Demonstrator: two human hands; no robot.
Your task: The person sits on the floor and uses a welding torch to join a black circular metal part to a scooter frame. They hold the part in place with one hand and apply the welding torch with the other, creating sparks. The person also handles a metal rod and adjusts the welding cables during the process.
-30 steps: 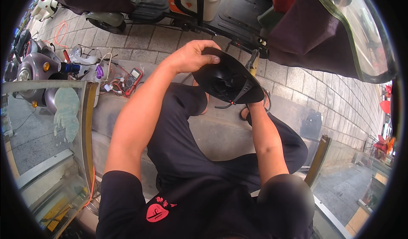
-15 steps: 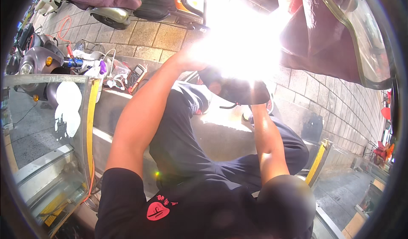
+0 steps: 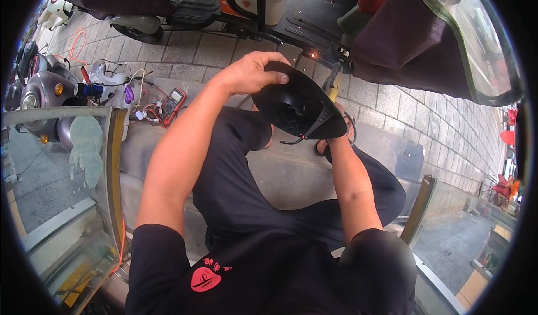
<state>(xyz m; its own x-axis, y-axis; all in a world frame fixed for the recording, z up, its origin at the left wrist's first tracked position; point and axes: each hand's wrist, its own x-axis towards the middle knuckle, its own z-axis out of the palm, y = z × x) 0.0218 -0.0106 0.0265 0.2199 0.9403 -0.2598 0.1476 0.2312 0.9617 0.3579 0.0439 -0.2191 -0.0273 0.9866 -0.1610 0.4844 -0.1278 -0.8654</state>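
Note:
My left hand [image 3: 262,75] grips the upper edge of a black hand-held welding mask [image 3: 297,105], its thumb on the side towards me. The mask is tilted, with its hollow inner side and handle fittings showing. My right forearm [image 3: 352,186] reaches up behind the mask's lower right edge, which hides the hand and fingers. From behind the mask sticks out a yellowish welding electrode holder [image 3: 334,88], in line with that arm. Just beyond it, a small orange spot [image 3: 314,53] glows with a few sparks, low on the frame of a dark vehicle [image 3: 314,21].
Cloth covers [image 3: 420,57] hang from the vehicle at the right. Left on the step lie a red multimeter [image 3: 174,103], cables and a blue cylinder [image 3: 88,89], near a grey scooter [image 3: 47,88]. Glass-panelled frames [image 3: 116,163] flank me. Paving [image 3: 386,110] lies ahead.
The blinding white welding glare has gone, leaving a small orange glow and sparks. The mask and left hand now show plainly. Both arms stay in nearly the same place.

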